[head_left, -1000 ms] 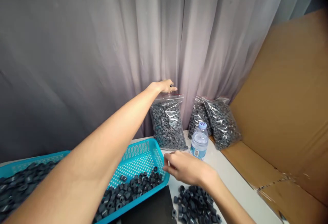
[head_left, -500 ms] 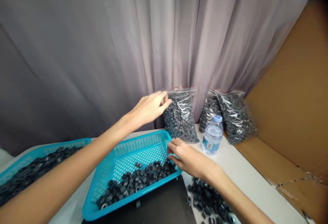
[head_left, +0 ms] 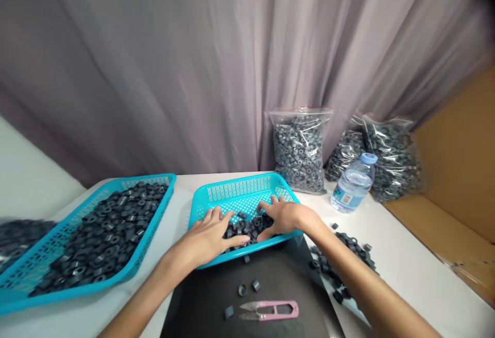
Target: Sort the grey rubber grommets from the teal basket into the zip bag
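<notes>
My left hand (head_left: 212,234) lies over the near left part of a blue plastic basket (head_left: 240,187), its fingers spread and its thumb against small dark grey hollow pieces (head_left: 252,228). At the basket's right side, my right hand (head_left: 281,216) reaches in with fingers curved and apart, touching the same heap. Neither hand shows a piece in its grasp. On the black mat (head_left: 209,296) in front lie pink thread snips (head_left: 270,310) with several loose pieces near the blades.
To the left stands a larger blue basket (head_left: 133,263) full of dark pieces. Behind are a filled zip bag (head_left: 300,152), more filled bags (head_left: 394,160) and a water bottle (head_left: 353,183). A loose pile (head_left: 353,250) lies by my right forearm; cardboard (head_left: 460,173) borders the right.
My left hand has come down from beside the zip bag into the basket. My right hand has moved from the rim onto the pieces. The view has shifted, showing the snips.
</notes>
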Demonstrator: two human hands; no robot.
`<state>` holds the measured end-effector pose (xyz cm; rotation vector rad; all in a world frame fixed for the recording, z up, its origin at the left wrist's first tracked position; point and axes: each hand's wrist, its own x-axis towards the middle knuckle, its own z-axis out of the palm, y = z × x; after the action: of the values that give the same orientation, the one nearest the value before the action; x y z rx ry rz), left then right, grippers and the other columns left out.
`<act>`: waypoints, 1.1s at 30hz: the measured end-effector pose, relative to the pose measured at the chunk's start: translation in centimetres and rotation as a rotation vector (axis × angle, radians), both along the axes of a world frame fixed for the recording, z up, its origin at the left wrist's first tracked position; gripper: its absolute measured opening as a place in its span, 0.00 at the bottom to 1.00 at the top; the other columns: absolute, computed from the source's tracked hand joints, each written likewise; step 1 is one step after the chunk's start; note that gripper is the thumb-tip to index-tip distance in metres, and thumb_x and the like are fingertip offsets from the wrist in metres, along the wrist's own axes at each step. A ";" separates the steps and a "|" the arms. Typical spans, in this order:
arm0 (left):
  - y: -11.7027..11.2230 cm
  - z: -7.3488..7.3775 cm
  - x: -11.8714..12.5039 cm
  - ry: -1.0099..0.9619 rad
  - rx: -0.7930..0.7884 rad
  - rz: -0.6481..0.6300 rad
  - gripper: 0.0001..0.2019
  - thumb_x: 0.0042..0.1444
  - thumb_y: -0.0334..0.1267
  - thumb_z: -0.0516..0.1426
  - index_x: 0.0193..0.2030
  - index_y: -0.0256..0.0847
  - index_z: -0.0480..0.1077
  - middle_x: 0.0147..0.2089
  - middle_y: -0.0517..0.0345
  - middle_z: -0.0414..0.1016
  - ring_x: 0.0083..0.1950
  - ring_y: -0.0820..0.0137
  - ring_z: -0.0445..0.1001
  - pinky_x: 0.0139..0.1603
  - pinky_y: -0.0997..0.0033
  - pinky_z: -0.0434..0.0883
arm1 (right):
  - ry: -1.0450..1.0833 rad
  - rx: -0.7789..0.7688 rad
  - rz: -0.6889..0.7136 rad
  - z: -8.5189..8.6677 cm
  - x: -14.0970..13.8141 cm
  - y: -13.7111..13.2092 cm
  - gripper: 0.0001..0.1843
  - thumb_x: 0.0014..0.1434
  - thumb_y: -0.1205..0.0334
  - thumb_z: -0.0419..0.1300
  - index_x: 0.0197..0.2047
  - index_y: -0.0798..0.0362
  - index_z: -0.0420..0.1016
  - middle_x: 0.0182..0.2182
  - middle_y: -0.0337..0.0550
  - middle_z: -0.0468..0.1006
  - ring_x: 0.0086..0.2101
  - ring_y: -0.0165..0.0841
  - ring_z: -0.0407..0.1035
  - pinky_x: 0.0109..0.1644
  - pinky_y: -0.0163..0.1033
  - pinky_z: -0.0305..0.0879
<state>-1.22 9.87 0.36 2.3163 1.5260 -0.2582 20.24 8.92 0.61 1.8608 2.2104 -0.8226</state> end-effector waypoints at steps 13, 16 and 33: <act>2.8 -3.4 0.5 -0.524 -0.074 -0.150 0.14 0.64 0.49 0.52 0.46 0.42 0.69 0.51 0.48 0.73 0.56 0.55 0.70 0.59 0.61 0.62 | 0.315 0.104 0.192 -2.5 1.5 1.2 0.15 0.61 0.55 0.65 0.49 0.52 0.75 0.42 0.43 0.77 0.45 0.38 0.71 0.49 0.40 0.66; 3.1 -3.0 0.5 -0.634 -0.057 -0.120 0.13 0.65 0.48 0.51 0.44 0.43 0.69 0.45 0.53 0.73 0.51 0.58 0.70 0.54 0.65 0.63 | 0.357 0.170 0.172 -2.5 2.3 1.7 0.08 0.63 0.60 0.62 0.44 0.53 0.76 0.40 0.42 0.77 0.42 0.36 0.70 0.48 0.39 0.65; 5.0 -2.1 0.0 -0.728 -0.180 0.063 0.17 0.67 0.48 0.48 0.55 0.44 0.68 0.52 0.52 0.76 0.50 0.60 0.74 0.50 0.61 0.69 | 0.273 0.320 0.047 -2.0 3.7 2.3 0.10 0.69 0.63 0.54 0.43 0.52 0.76 0.30 0.42 0.78 0.30 0.32 0.72 0.36 0.35 0.63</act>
<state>-1.23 14.85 -1.78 1.8986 1.1362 0.4093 23.91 11.24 -1.35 1.9162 2.6816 -0.7941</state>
